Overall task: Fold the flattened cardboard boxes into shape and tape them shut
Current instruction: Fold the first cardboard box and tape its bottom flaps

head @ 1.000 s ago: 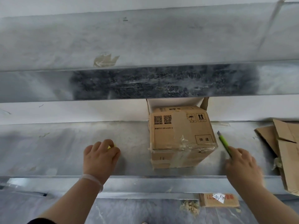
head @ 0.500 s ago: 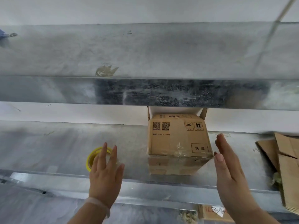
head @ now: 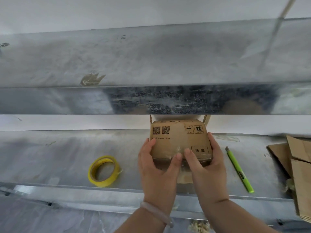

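Note:
A small taped cardboard box (head: 178, 138) with QR codes and printed symbols stands on the metal shelf (head: 50, 157), a second box under it. My left hand (head: 156, 169) grips its left side with the thumb on the front. My right hand (head: 205, 163) grips its right side, thumb on the front next to the left thumb. A yellow roll of tape (head: 103, 171) lies flat on the shelf to the left. A green utility knife (head: 239, 169) lies on the shelf to the right.
Flattened cardboard pieces (head: 299, 172) are stacked at the right end of the shelf. An upper metal shelf (head: 151, 64) overhangs the box from above. A lower surface (head: 67, 219) runs below the shelf edge.
Both hands let go of the tape roll and the knife, leaving them on the shelf, then moved inward and took hold of the box on both sides.

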`<state>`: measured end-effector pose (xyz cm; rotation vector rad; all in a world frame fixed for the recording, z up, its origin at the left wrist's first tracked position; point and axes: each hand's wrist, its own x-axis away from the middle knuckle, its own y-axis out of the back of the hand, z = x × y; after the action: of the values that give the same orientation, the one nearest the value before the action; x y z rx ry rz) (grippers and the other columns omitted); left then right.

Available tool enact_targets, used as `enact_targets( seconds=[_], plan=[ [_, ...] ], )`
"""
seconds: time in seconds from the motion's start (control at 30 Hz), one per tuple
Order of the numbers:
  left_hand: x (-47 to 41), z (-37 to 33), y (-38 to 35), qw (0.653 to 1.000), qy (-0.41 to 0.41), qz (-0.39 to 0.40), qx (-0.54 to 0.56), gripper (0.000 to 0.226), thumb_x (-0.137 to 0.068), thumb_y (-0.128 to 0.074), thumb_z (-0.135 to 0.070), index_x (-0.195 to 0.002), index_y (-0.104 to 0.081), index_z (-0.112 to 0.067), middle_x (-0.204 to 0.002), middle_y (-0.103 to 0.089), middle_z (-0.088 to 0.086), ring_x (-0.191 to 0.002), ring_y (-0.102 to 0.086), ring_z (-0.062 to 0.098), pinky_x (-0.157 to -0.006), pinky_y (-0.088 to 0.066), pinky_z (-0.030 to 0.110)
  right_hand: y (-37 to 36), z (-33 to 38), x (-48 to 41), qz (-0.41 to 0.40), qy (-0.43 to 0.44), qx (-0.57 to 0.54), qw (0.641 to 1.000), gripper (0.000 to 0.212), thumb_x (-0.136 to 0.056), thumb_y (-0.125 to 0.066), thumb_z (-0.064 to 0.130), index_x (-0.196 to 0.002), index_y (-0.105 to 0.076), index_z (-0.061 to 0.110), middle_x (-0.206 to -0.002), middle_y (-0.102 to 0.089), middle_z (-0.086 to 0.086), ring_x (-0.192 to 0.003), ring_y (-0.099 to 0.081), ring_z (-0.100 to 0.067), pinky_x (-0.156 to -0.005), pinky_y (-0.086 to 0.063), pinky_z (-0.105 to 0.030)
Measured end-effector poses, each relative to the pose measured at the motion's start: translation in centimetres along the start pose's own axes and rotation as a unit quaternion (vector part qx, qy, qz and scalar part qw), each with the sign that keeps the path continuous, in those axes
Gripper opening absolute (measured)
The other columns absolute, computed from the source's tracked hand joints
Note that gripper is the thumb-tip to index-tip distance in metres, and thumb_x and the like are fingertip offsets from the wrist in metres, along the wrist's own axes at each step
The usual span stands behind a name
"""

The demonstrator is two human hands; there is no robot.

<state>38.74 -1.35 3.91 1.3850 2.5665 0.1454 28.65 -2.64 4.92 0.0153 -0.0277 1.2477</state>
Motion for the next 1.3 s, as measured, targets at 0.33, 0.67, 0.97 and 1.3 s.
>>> enact_targets(
  seconds=[0.33, 0.67, 0.97, 1.3],
  plan=[
    [-0.7, -0.5, -0.4, 1.000, 0.011, -0.017, -0.001, 0.046, -0.086, -0.064, -0.014, -0.122, -0.051, -0.038, -0.118, -0.044, -0.018, -0.102, -0.049, -0.010, -0.077, -0.040, 0.000, 0.8, -0.3, -0.2, 0.008, -0.013, -0.012, 1.000, 0.045, -0.103, -0.045, 0.018, -0.143, -0.047, 0.037, -0.130, -0.056, 0.023, -0.117, -0.049, 0.014, -0.090, -0.045, -0.004],
    [-1.2, -0.1, 0.7, 0.994, -0.076, 0.020, -0.079, 0.077, -0.072, -0.066, -0.065, -0.137, -0.047, -0.030, -0.123, -0.042, -0.009, -0.112, -0.037, -0.017, -0.087, -0.033, -0.002, 1.2, -0.3, -0.1, 0.060, 0.040, 0.012, 0.997, 0.069, -0.079, -0.066, 0.045, -0.143, -0.039, 0.040, -0.121, -0.062, 0.024, -0.112, -0.057, 0.007, -0.088, -0.048, -0.007],
    [-1.9, 2.7, 1.2, 0.965, -0.218, 0.023, -0.141, 0.052, -0.085, -0.049, -0.066, -0.123, -0.054, -0.031, -0.127, -0.039, -0.006, -0.119, -0.043, 0.019, -0.099, -0.042, 0.032, 2.1, -2.6, -1.2, 0.077, 0.138, 0.110, 0.981, 0.063, -0.082, -0.046, 0.073, -0.139, -0.020, 0.065, -0.132, -0.043, 0.036, -0.121, -0.047, 0.009, -0.092, -0.044, -0.009],
    [-0.5, 2.1, 0.3, 0.993, -0.116, -0.014, -0.011, 0.050, -0.098, -0.031, -0.039, -0.140, -0.044, -0.016, -0.137, -0.051, -0.004, -0.127, -0.047, 0.010, -0.105, -0.040, 0.035, 2.0, -3.8, -0.9, 0.093, 0.132, 0.016, 0.987, 0.054, -0.094, -0.031, 0.052, -0.147, -0.022, 0.048, -0.148, -0.036, 0.033, -0.138, -0.035, 0.004, -0.113, -0.033, -0.024]
  ],
)
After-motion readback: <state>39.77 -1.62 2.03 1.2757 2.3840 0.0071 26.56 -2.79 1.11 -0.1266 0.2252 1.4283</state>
